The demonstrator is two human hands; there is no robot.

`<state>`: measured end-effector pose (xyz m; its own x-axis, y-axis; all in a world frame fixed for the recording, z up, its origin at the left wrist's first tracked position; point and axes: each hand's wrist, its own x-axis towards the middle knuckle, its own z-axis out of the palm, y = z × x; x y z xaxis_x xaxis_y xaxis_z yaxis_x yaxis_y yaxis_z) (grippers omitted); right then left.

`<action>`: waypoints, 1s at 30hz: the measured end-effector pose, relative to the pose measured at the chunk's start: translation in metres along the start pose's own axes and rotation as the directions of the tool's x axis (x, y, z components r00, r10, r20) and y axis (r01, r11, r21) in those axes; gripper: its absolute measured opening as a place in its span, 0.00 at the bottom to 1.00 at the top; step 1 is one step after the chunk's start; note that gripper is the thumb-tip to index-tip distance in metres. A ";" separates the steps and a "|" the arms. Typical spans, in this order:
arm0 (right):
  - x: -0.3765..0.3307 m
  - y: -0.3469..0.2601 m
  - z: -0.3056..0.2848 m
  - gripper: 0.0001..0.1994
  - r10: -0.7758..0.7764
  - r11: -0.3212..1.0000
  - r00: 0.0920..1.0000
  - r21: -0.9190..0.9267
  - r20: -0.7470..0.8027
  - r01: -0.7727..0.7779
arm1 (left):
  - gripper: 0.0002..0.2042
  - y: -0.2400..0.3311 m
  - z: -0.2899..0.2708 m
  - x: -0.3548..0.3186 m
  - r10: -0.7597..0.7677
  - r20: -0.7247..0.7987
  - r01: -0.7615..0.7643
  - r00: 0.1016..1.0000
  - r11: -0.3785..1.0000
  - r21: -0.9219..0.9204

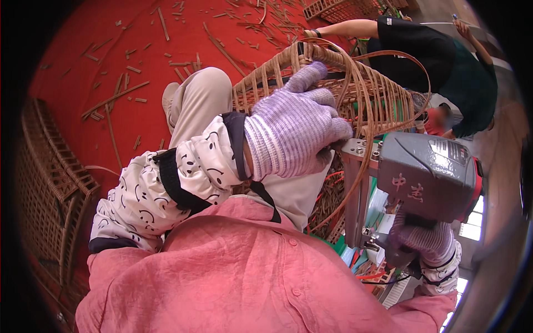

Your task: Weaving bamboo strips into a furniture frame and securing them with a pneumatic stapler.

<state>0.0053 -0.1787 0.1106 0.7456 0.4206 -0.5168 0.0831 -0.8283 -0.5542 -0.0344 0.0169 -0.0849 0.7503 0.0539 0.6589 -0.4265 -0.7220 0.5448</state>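
Pink cloth shirt (239, 272) lay nearest; left grip (297, 125) curled, hold hidden, brown wicker basket (384, 91) at its two o'clock; right grip (426, 240) clasped grey boxy power tool (425, 166).

Woven basket (383, 100) ahead, right of centre. Left hand (297, 122) over its near end. Power tool (425, 172) just right of the left hand; right hand (425, 238) on its handle, below the tool body. Loose cane strip (372, 122) loops over the basket and runs down between left hand and tool. Second woven piece (58, 194) far left, well apart. Wearer's leg (202, 100) left of the basket. Scraps (116, 100) scattered on the floor covering (150, 114), ahead-left. Co-worker (433, 61) behind the basket, far right. Another woven basket (338, 10) at the far end, top.
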 end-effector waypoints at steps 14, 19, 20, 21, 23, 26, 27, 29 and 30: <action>0.002 -0.005 -0.017 0.10 0.125 0.991 0.979 -0.059 0.162 -0.117 | 0.20 -0.004 -0.020 0.003 0.069 0.095 -0.072 0.993 0.997 0.025; -0.016 0.069 -0.022 0.12 -0.094 0.895 0.992 0.428 -0.087 0.123 | 0.20 0.008 -0.022 0.022 0.157 0.108 -0.167 0.982 0.982 0.088; -0.018 0.083 -0.024 0.12 -0.106 0.875 0.983 0.455 -0.150 0.164 | 0.20 0.011 -0.022 0.026 0.186 0.106 -0.192 0.977 0.980 0.044; -0.015 0.098 -0.032 0.11 -0.040 0.866 0.979 0.483 -0.198 0.133 | 0.20 0.010 -0.014 0.029 0.231 0.042 -0.234 0.972 0.970 0.070; 0.002 0.141 -0.047 0.11 0.075 0.804 0.956 0.585 -0.283 0.109 | 0.21 0.003 -0.001 0.028 0.293 -0.017 -0.287 0.956 0.946 0.149; 0.033 0.221 -0.065 0.12 0.152 0.776 0.907 0.615 -0.393 0.137 | 0.18 0.013 -0.017 0.023 0.233 0.047 -0.238 0.971 0.949 0.206; 0.045 0.255 -0.073 0.12 0.174 0.831 0.867 0.541 -0.466 0.125 | 0.16 0.018 -0.019 0.027 0.221 0.098 -0.236 0.970 0.954 0.185; 0.054 0.297 -0.095 0.22 0.331 0.910 0.784 0.396 -0.525 -0.119 | 0.14 0.026 -0.017 0.035 0.218 0.163 -0.245 0.962 0.955 0.169; 0.062 0.328 -0.104 0.26 0.449 0.892 0.703 0.323 -0.551 -0.316 | 0.14 0.029 -0.012 0.038 0.181 0.165 -0.209 0.970 0.963 0.173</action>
<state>0.1479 -0.4625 -0.0354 0.9262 -0.2798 -0.2527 -0.3751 -0.7523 -0.5417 -0.0240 0.0059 -0.0380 0.7338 -0.1918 0.6517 -0.4799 -0.8253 0.2975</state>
